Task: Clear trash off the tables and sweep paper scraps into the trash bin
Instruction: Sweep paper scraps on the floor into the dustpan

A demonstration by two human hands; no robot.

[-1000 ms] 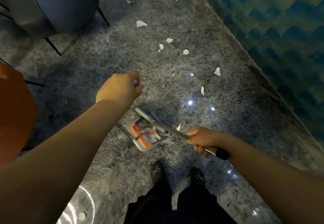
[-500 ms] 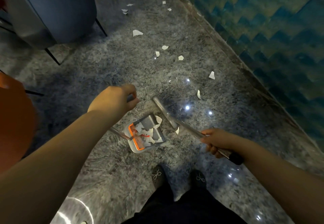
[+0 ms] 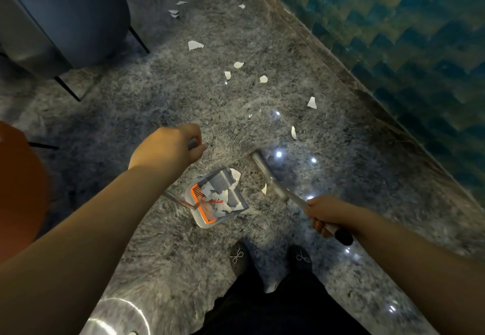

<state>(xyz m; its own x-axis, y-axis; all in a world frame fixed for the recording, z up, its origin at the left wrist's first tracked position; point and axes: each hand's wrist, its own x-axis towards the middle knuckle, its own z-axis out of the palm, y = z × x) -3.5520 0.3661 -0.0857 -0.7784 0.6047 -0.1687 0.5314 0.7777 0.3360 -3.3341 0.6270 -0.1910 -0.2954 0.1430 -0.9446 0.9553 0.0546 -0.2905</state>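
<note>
A grey dustpan (image 3: 237,186) with an orange comb edge stands on the floor in front of my feet, with white paper scraps inside it. My left hand (image 3: 168,147) grips the top of the dustpan's long handle. My right hand (image 3: 328,212) grips the silver broom handle (image 3: 273,182), which slants up and left; the broom's head is hard to make out. One scrap (image 3: 264,189) lies between broom and dustpan. More paper scraps (image 3: 194,45) lie scattered on the floor farther ahead, up to the wall.
A blue-grey chair (image 3: 68,11) with black legs stands at the upper left. An orange seat (image 3: 18,187) is at the left edge. A teal patterned wall (image 3: 406,35) with a dark skirting runs diagonally on the right. My two black shoes (image 3: 239,256) are below the dustpan.
The broom handle has swung to the right, away from the dustpan, and my right hand moved right with it. The view has shifted, so the scattered scraps appear lower.
</note>
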